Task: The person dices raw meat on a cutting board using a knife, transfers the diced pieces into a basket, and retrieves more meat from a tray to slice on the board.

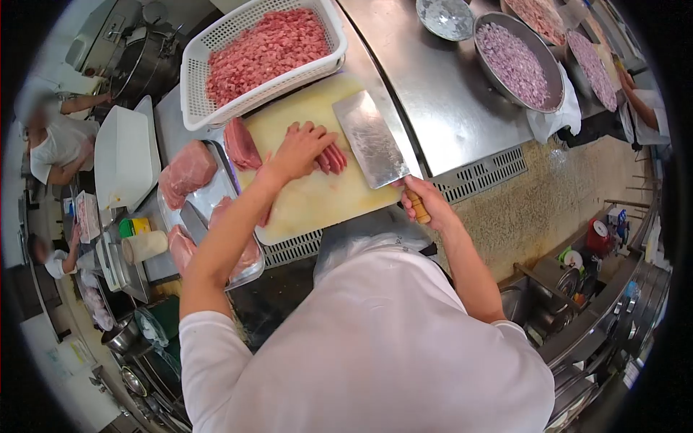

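Note:
My left hand rests over a stack of red meat slices on the yellowish cutting board, its fingers bent across them and partly hiding them. In my right hand is the wooden handle of a wide cleaver. The blade lies flat over the board's right side, apart from the slices. A thicker piece of red meat sits at the board's left edge. Behind the board, a white perforated basket holds a heap of diced meat.
Left of the board stands a metal tray with large meat pieces and a knife. Bowls of chopped onion stand on the steel table at right. Other people work at the left and far right.

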Demonstrator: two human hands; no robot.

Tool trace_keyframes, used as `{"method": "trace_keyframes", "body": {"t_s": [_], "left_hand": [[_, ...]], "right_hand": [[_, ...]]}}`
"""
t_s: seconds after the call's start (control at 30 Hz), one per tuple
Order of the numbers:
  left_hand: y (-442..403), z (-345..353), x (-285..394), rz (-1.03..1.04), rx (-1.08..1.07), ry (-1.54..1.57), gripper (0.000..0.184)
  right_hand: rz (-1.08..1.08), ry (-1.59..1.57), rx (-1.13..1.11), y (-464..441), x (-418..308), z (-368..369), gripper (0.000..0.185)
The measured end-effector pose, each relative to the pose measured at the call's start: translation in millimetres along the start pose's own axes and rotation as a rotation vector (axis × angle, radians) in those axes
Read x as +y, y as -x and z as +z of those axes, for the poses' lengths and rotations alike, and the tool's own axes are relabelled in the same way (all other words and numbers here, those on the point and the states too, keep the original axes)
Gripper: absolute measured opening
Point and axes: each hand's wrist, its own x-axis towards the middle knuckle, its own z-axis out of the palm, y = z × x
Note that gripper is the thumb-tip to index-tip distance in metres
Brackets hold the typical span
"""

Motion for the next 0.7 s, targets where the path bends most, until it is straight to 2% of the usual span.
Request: {"method": "trace_keyframes", "body": {"t_s": [0.07,0.17,0.3,0.47,0.57,0.67,0.7], "left_hand": [[-6.4,-4.5,-3.5,-0.077,-0.153,0.126,0.066],[5.8,20.6,-8.1,-0.027,0.086,0.176,0.057],[31.8,30.7,31.4,-0.150,0.210,0.147,0.059],[43.1,40.5,36.5,-0.188,0.243,0.158,0.062],[43.7,49.7,40.0,-0.126,0.623,0.123,0.063],[56.2,91.1,32.5,-0.035,0.592,0.208,0.070],[63.1,90.9,35.5,-0.060,0.610,0.274,0.074]], "right_hand": [[-0.029,-0.012,-0.026,1.0,3.8,0.6,0.040],[-0.041,-0.055,-0.029,1.7,7.8,1.2,0.040],[-0.066,0.013,0.026,2.2,10.7,3.9,0.039],[-0.212,0.387,0.163,10.1,10.4,31.9,0.033],[-0.379,0.648,0.230,17.3,10.7,42.8,0.039],[-0.421,0.811,0.254,27.4,3.5,53.6,0.040],[-0.413,0.762,0.212,26.5,2.4,55.9,0.041]]}}
